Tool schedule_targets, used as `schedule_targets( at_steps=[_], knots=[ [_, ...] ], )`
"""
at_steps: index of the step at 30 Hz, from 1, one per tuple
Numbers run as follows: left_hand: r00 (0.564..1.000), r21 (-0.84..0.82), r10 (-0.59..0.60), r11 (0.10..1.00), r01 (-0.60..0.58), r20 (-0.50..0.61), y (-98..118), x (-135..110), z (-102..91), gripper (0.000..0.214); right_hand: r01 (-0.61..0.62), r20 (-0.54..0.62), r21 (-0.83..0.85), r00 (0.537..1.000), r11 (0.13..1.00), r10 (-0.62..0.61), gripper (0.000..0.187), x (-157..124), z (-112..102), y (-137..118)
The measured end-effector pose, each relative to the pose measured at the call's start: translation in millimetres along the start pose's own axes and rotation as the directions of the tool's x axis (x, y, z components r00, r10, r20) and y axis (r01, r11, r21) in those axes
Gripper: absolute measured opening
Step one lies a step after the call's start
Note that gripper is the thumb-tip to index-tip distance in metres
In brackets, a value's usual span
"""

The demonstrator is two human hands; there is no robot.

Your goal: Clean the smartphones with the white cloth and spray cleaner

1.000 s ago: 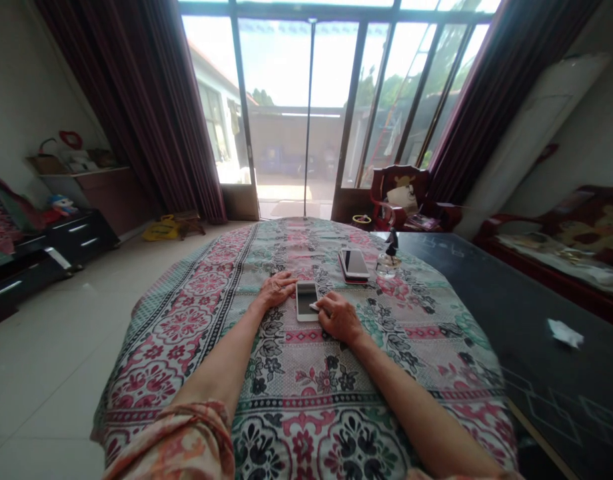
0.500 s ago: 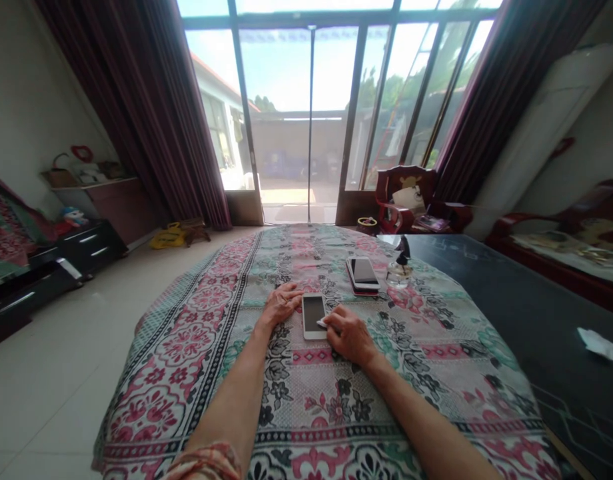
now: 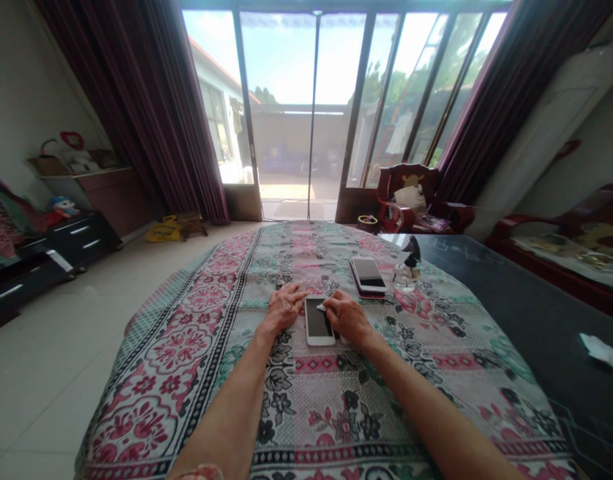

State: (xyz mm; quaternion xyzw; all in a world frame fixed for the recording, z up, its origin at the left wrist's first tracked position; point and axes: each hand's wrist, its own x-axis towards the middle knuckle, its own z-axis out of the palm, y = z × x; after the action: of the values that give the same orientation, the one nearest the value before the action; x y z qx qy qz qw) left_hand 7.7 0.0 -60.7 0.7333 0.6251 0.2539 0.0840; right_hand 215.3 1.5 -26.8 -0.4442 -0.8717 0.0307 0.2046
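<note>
A white smartphone with a dark screen lies face up on the patterned tablecloth. My left hand rests flat at its left side, fingers stretched out, the tips at the phone's upper left edge. Over the upper right part of the screen, my right hand pinches a small folded white wipe, which could be tissue or cloth. Most of the wipe is hidden under the fingers. Beyond the right hand sits a stack of phones, a white one on top. Beside it stands a clear spray bottle with a black head.
To the right is a dark table with a crumpled white tissue on it. A red wooden chair stands behind, near the glass doors. On the left floor lies a yellow bag by a small stool.
My right hand has slid the wipe from the lower right of the screen up to its upper right. The left hand stays by the phone's edge. The view has shifted slightly.
</note>
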Motion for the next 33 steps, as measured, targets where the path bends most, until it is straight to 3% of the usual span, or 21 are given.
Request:
schedule_targets(
  at_steps=[4, 8, 19, 22, 29, 33],
  knots=[
    [1.000, 0.001, -0.010, 1.000, 0.010, 0.010, -1, 0, 0.2, 0.030, -0.057, 0.009, -0.028, 0.998, 0.998, 0.057, 0.023, 19, 4, 3],
    [1.000, -0.011, -0.021, 1.000, 0.021, 0.015, 0, -1, -0.9, 0.028, -0.058, -0.013, -0.019, 0.998, 0.998, 0.058, 0.023, 20, 8, 4],
    [1.000, -0.006, -0.009, 1.000, 0.009, 0.011, 2, -2, -2.7, 0.030, 0.171, 0.000, 0.123, 0.985, 0.978, -0.173, 0.022, -51, -6, -1],
    [1.000, -0.008, -0.016, 1.000, 0.016, 0.014, 2, -2, -2.9, 0.029, 0.161, 0.001, 0.104, 0.987, 0.981, -0.162, 0.021, -40, -5, 1],
    [1.000, -0.025, -0.025, 0.999, 0.025, 0.013, 2, -1, -2.4, 0.028, 0.031, 0.016, -0.037, 0.999, 0.999, -0.031, 0.023, 14, 5, 5],
    [0.999, -0.020, -0.026, 0.999, 0.027, 0.023, 3, -1, -2.9, 0.029, 0.050, 0.014, -0.043, 0.999, 0.998, -0.049, 0.023, 17, 6, 6]
  ],
)
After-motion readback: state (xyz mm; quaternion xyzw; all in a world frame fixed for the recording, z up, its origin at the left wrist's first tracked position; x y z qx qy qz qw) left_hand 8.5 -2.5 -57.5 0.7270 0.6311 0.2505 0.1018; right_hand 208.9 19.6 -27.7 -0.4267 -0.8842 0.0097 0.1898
